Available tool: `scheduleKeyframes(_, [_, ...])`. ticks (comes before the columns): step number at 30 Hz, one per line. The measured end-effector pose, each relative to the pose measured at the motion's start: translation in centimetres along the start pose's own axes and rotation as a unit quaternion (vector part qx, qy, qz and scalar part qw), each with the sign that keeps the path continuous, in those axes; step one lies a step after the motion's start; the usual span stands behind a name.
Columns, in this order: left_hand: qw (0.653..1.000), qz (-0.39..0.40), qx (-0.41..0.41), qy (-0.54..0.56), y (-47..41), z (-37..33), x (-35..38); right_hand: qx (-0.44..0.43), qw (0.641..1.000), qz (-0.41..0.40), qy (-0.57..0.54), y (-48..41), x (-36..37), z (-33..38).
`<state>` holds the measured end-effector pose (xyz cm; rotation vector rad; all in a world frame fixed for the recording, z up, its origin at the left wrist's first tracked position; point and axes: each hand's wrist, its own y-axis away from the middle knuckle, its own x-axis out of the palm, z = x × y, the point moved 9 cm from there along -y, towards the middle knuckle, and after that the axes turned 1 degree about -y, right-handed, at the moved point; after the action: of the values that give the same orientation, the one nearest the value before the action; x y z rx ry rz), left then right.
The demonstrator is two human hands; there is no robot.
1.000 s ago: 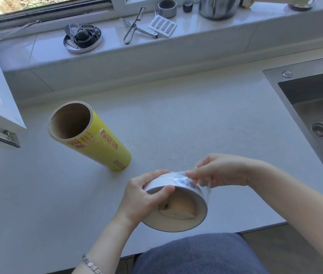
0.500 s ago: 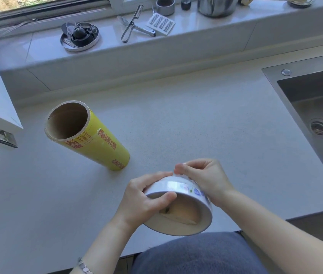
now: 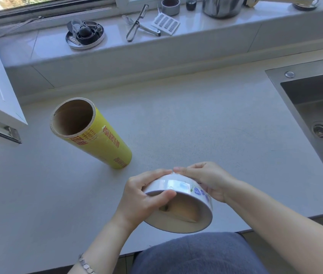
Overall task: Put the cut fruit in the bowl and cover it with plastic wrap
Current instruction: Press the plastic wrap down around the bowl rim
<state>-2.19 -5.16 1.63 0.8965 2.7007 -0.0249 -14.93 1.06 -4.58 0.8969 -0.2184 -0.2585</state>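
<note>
Sealing step: left hand [image 3: 137, 198] and right hand [image 3: 206, 178] both curl round the tilted bowl [image 3: 156, 187]. Right fingers [image 3: 182, 171] press plastic wrap [image 3: 173, 182] onto its far wall. Cut fruit [image 3: 184, 211] sits inside, just below the left thumb. Next, probably: smooth loose edges, set it down.

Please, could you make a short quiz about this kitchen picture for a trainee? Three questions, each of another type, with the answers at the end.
1. True or false: the right hand holds the yellow roll of plastic wrap with a cardboard core.
2. Which hands hold the white ceramic bowl with a blue pattern? A: the left hand only. B: the right hand only. C: both hands.
3. Fill in: inside the tilted bowl lies a pale piece of cut ____.

Key
1. False: the roll is on the pale counter, and no hand touches it.
2. C.
3. fruit.
</note>
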Motion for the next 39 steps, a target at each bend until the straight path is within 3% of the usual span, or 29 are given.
scheduleKeyframes(6, [1.0,-0.007,0.002,0.004,-0.1,0.0,-0.4,0.003,0.999,0.033,-0.005,0.2,0.4,0.3])
scheduleKeyframes(12, [1.0,-0.009,0.008,0.006,-0.1,0.0,-0.8,-0.063,0.996,0.019,-0.061,-0.1,0.2,0.9])
scheduleKeyframes(19, [1.0,-0.007,0.01,0.004,0.3,0.3,-0.5,-0.132,0.983,0.062,0.112,0.4,0.8,2.0])
scheduleKeyframes(22, [0.999,-0.032,0.004,0.018,0.3,0.5,-1.1,-0.153,0.979,0.085,0.105,1.0,0.8,2.2])
scheduleKeyframes(26, [0.997,-0.062,-0.014,0.039,0.2,1.1,-1.6,-0.176,0.947,0.2,0.18,2.6,2.6,1.4])
scheduleKeyframes(29, [0.993,-0.075,-0.053,0.073,-0.2,1.9,-1.2,-0.167,0.955,0.198,0.145,2.3,2.4,1.0])
scheduleKeyframes(31, [0.992,-0.046,-0.082,0.08,-0.7,2.1,-0.5,-0.159,0.966,0.182,0.091,1.7,1.6,1.0])
scheduleKeyframes(34, [0.989,0.068,-0.107,0.072,-1.7,1.6,1.3,-0.154,0.971,0.171,0.061,1.5,1.1,1.0])
scheduleKeyframes(39, [0.981,0.157,-0.11,0.004,-2.5,1.0,2.2,-0.158,0.972,0.118,0.125,1.6,0.8,2.1])
